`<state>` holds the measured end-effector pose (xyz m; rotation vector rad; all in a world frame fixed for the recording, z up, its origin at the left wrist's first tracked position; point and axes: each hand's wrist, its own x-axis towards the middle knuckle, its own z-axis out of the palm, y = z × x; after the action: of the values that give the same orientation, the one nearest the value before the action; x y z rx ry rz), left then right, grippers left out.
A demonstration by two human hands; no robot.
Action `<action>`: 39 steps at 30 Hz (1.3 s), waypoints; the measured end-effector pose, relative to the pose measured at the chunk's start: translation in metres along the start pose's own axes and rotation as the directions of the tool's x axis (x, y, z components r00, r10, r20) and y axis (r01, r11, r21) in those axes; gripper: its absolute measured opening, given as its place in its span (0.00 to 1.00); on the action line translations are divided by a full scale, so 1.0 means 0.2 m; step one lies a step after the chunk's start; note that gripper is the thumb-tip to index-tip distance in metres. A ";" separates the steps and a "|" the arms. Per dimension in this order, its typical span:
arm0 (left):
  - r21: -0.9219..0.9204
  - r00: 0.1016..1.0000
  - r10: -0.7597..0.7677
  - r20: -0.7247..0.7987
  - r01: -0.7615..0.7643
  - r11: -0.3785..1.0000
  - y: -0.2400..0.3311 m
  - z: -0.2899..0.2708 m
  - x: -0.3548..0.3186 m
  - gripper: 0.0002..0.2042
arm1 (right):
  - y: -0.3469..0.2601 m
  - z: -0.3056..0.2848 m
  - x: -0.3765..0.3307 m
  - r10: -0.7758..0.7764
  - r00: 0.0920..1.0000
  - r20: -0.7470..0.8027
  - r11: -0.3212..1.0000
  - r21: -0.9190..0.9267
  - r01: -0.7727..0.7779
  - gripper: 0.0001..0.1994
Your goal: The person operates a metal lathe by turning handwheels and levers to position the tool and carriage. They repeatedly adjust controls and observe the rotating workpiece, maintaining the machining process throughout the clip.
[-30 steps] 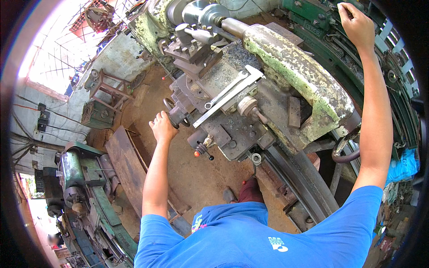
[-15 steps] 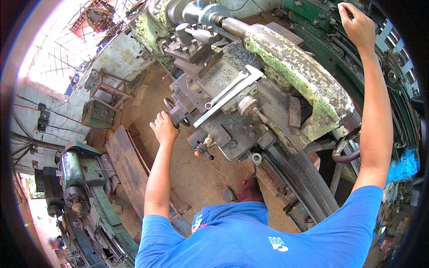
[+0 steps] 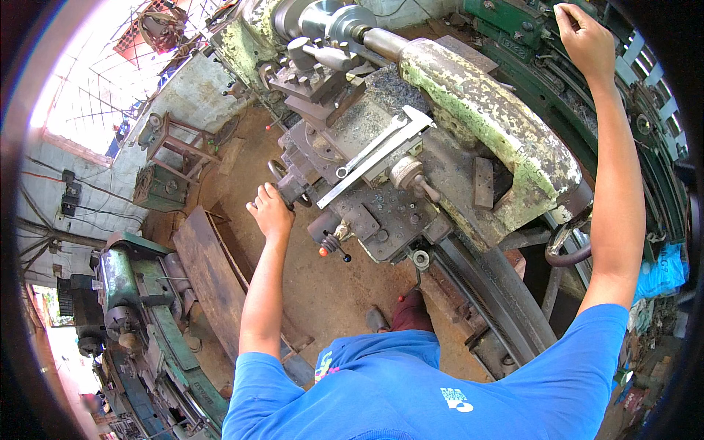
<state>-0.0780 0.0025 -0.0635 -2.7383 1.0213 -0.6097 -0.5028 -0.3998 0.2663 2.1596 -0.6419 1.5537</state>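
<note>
My left hand (image 3: 270, 213) is closed on the cross-slide handle (image 3: 292, 192) at the left side of a worn lathe carriage (image 3: 381, 224). Raised at the upper right, my right hand (image 3: 588, 45) has its fingers curled; whatever they may hold is hidden. A vernier caliper (image 3: 367, 169) lies slantwise across the top of the carriage, with a combination wrench (image 3: 372, 149) alongside it. Beyond them stands the tool post (image 3: 308, 86) with several bolts. Farther off is a shiny round metal workpiece (image 3: 350, 26), with the tailstock spindle (image 3: 385, 44) pointing at it.
The tailstock (image 3: 484, 110), with peeling green paint, covers the right part of the lathe; its handwheel (image 3: 570, 257) is below my right forearm. Lathe ways (image 3: 506, 301) run toward me. Other green machines (image 3: 161, 315) stand left, beside a brown board (image 3: 213, 246).
My left hand and forearm have shifted very slightly at the cross-slide handle. My right hand, the caliper and the wrench stay where they were.
</note>
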 end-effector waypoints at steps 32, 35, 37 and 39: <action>0.024 0.990 -0.043 -0.138 0.046 0.999 0.05 0.12 -0.08 0.31 | 0.00 0.01 0.00 -0.031 0.999 -0.008 0.999 -0.024 0.031 0.04; 0.055 0.992 -0.051 -0.119 0.058 0.997 0.07 0.08 -0.09 0.36 | 0.03 0.01 -0.02 -0.021 1.000 0.001 0.999 -0.029 0.021 0.04; 0.035 0.995 -0.014 -0.097 0.017 0.999 0.06 0.04 -0.10 0.40 | 0.09 0.03 -0.04 -0.023 1.000 0.012 0.999 -0.035 0.023 0.04; 0.002 0.999 0.044 -0.025 -0.044 0.999 0.02 -0.01 -0.09 0.44 | 0.19 0.06 -0.02 -0.081 0.995 0.061 0.986 -0.140 0.089 0.08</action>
<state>-0.0925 0.0114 -0.0685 -2.7061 1.0838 -0.6393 -0.5172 -0.4358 0.2603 2.1013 -0.6488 1.3666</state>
